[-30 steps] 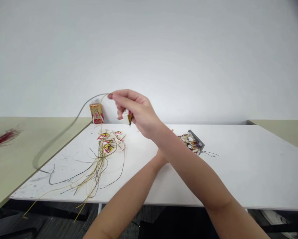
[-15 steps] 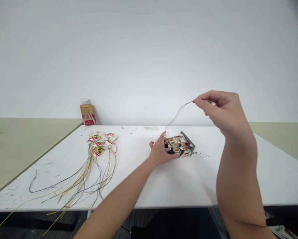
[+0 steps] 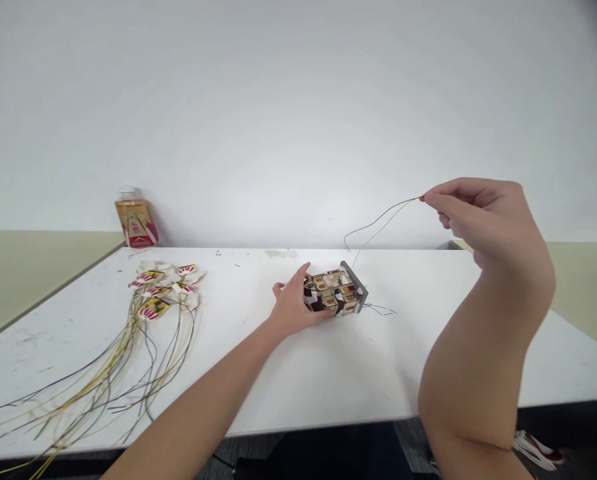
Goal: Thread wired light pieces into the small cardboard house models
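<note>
On the white table lies a miniature house model [image 3: 336, 290] on its side, its grey roof [image 3: 354, 287] facing right. My left hand [image 3: 296, 303] wraps around the house's left end, thumb on the near side and fingers on the far side. Higher up at the right, my right hand [image 3: 478, 213] is closed in a pinch on a pair of thin wires [image 3: 384, 217], one dark and one yellow. They curve down to the left toward the roof's far corner; whether they touch it I cannot tell. Thin dark wires [image 3: 381, 309] stick out beyond the roof.
At the left lies a bundle of small red, white and yellow pieces [image 3: 153, 307] with long black and yellow wires [image 3: 111, 367], some hanging over the front edge. A bottle with a white cap [image 3: 136, 217] stands at the back left. A wall [image 3: 298, 120] rises behind the table.
My right hand has moved right, away from the house, with the wires. Their lower ends have swung from near my left fingertips toward the roof. The whole view has shifted to the right.
</note>
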Tool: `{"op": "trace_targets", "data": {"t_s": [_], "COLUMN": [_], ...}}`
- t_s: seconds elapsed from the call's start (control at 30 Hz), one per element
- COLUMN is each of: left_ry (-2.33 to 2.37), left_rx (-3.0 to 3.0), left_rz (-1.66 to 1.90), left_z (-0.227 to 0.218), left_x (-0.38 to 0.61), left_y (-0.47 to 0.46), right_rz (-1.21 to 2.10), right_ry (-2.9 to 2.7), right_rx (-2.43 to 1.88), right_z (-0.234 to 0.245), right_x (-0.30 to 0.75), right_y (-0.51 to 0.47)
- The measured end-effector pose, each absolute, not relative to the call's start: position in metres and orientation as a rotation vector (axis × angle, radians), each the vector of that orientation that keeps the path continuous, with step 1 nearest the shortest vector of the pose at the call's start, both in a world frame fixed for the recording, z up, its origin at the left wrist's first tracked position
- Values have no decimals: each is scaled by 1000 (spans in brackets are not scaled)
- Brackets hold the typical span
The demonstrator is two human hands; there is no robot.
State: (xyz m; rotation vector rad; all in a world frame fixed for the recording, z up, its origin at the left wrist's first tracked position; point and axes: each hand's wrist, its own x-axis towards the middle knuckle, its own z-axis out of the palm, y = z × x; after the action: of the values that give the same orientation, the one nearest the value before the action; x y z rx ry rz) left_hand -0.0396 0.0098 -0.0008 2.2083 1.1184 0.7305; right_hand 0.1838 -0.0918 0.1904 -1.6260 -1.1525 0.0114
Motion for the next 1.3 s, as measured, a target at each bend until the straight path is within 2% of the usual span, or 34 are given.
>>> {"op": "trace_targets", "data": {"t_s": [1.3], "left_ry": [1136], "left_rx": [2291], "left_rz": [710], "left_z": [-3], "left_x": [-37], "left_y": [10], "right_rz": [56], "right_ry": [-1255], "right_rx": [-1718], "right_z": [190], "right_x": [203], "right_y": [-97]}}
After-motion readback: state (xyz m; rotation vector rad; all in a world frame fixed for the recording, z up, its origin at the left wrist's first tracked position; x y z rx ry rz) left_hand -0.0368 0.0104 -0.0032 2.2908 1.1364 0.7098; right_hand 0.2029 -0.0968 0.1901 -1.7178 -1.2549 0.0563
